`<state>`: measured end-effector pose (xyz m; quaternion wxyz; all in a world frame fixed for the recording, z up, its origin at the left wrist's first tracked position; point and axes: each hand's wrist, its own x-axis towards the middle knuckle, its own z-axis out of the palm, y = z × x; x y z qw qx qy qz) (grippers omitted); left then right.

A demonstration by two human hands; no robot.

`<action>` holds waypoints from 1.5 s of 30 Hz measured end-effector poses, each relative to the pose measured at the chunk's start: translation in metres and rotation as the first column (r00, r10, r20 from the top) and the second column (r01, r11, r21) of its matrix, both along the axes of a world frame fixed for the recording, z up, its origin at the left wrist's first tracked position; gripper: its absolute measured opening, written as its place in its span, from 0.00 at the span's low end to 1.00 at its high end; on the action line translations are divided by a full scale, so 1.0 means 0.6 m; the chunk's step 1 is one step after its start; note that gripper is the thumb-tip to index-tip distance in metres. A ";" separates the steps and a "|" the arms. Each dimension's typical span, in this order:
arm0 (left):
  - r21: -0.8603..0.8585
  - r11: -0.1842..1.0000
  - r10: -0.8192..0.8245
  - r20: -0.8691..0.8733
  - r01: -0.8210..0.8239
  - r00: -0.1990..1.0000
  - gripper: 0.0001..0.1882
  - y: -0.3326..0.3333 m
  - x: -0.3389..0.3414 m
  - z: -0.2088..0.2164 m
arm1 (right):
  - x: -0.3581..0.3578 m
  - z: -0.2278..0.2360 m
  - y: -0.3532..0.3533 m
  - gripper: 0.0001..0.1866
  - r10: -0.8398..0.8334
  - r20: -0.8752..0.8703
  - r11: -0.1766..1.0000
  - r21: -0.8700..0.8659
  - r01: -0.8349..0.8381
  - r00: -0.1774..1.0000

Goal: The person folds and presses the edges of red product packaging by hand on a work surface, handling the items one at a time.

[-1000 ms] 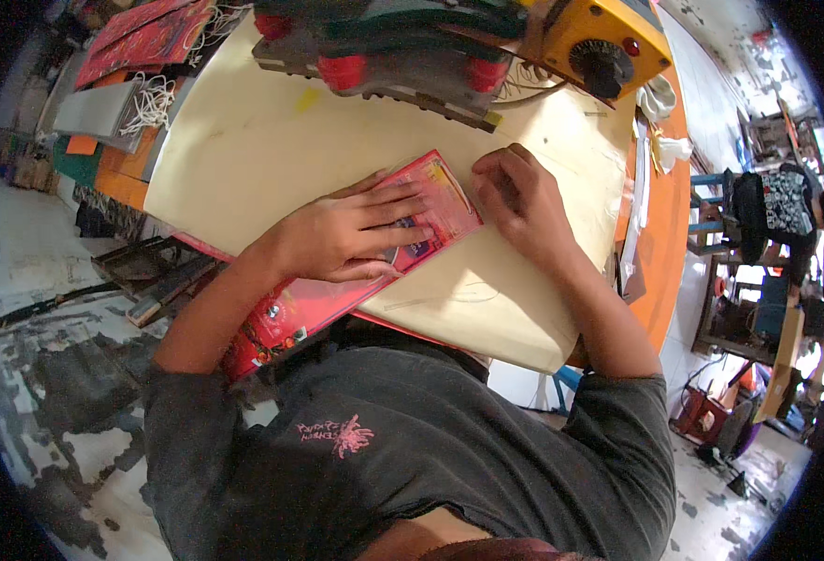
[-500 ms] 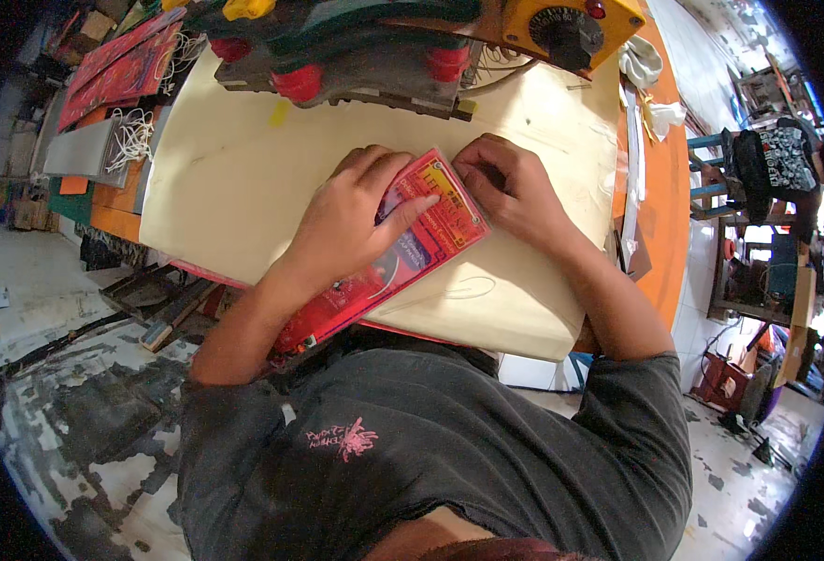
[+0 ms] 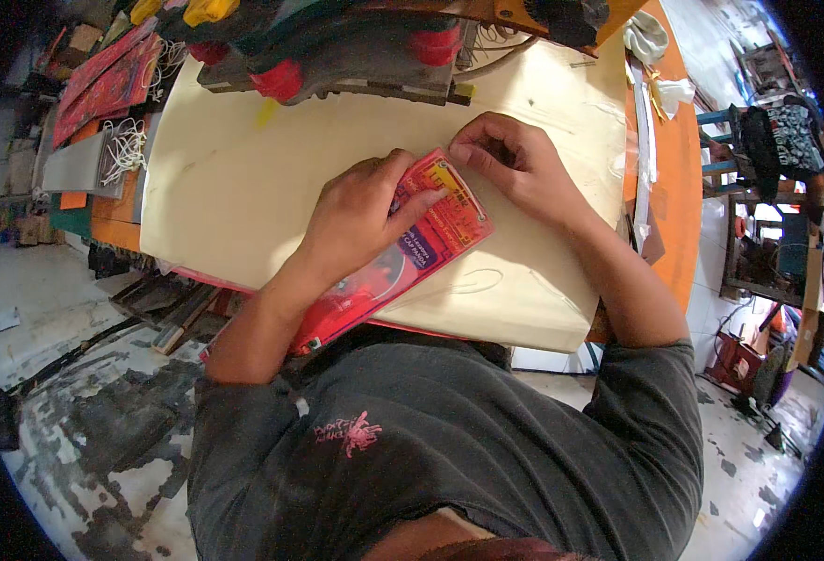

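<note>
A flat red printed plastic pouch [image 3: 365, 299], with metal eyelets at its upper corners, lies slantwise over the near edge of the cream-covered tabletop. My left hand [image 3: 360, 210] grips its left side, thumb on top of the print and fingers underneath. At the pouch's upper corner, beside an eyelet, my right hand [image 3: 515, 164] is closed with thumb and forefinger pinched together. Whatever sits in that pinch is too small to make out. A thin pale cord [image 3: 463, 283] lies in a loop on the cream sheet, right of the pouch.
A dark green machine [image 3: 337, 56] with red knobs stands at the table's far side. Red printed sheets [image 3: 103, 84] and a grey stack [image 3: 80, 168] with bundled white cords [image 3: 125, 150] lie at the left. White cloth [image 3: 645, 37] rests at the far right.
My right hand has shifted from the pouch's right edge up to its top corner, fingers still pinched. My left hand keeps its hold. The whole view has tilted slightly.
</note>
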<state>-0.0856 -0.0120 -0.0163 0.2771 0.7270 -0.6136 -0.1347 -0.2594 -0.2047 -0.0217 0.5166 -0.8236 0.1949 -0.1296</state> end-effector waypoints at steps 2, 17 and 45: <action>-0.004 1.000 0.000 0.019 0.000 1.000 0.25 -0.002 -0.001 -0.006 | -0.001 0.001 0.001 0.13 0.005 -0.024 1.000 0.023 -0.005 1.000; -0.030 1.000 0.009 0.040 -0.008 0.999 0.28 0.000 -0.010 -0.006 | -0.002 0.000 0.005 0.11 0.010 0.004 0.998 -0.069 -0.010 1.000; -0.060 0.998 0.005 0.112 0.002 0.994 0.25 -0.003 -0.014 -0.009 | 0.014 0.001 0.034 0.06 -0.140 0.033 0.931 -0.337 0.143 0.990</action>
